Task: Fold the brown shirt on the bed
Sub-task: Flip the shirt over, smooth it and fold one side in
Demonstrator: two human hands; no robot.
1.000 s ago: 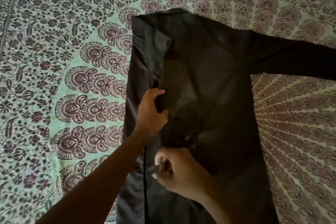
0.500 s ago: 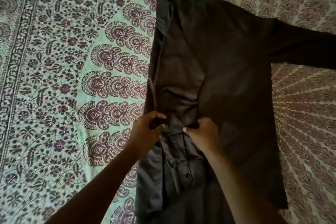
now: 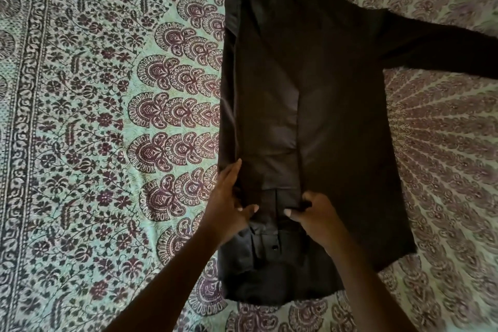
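The brown shirt (image 3: 336,105) lies flat on the bed, collar end far from me, hem nearest me. Its left side is folded inward, with the left sleeve laid straight down over the body. The right sleeve (image 3: 442,48) stretches out to the right edge of the view. My left hand (image 3: 229,205) rests on the shirt's folded left edge, thumb pinching the left side of the sleeve's cuff. My right hand (image 3: 312,215) pinches the right side of that cuff. A dark button (image 3: 275,247) shows just below my hands.
A patterned green and maroon bedspread (image 3: 107,129) covers the whole bed. A dark floral border band (image 3: 24,116) runs down its left side. Bedspread shows on all sides of the shirt.
My hands pulled the folded left sleeve straight down the shirt, smoothing its creases. Both hands now grip the cuff. The view shifted, so the shirt's hem is now visible.
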